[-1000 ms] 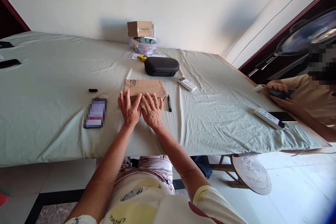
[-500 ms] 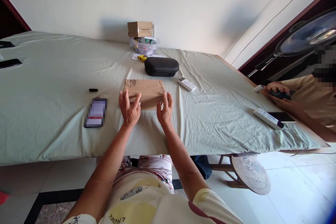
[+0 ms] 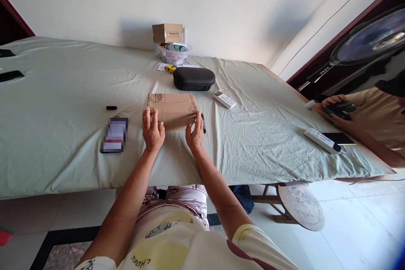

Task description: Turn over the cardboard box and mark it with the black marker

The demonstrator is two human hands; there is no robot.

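A flat brown cardboard box (image 3: 175,112) lies on the cloth-covered table in front of me, with dark scribbled marks on its top. At its near left corner is my left hand (image 3: 153,131), fingers stretched out along the edge and thumb apart. My right hand (image 3: 195,133) touches the near right corner in the same way, its fingers extended. The two hands frame the box from either side without closing round it. Just right of my right hand lies a black pen (image 3: 203,123), partly hidden by the fingers.
Behind the box sit a black case (image 3: 194,79), a yellow item (image 3: 171,68) and a plastic tub (image 3: 174,57) with a small carton (image 3: 167,33). A white device (image 3: 225,99) lies right, a phone (image 3: 114,135) left. Another person's hands (image 3: 338,107) hold a dark object.
My hands have shifted slightly, the left thumb drawing back from the box top toward its near edge. The black pen beside my right hand now shows. The view has moved a little.
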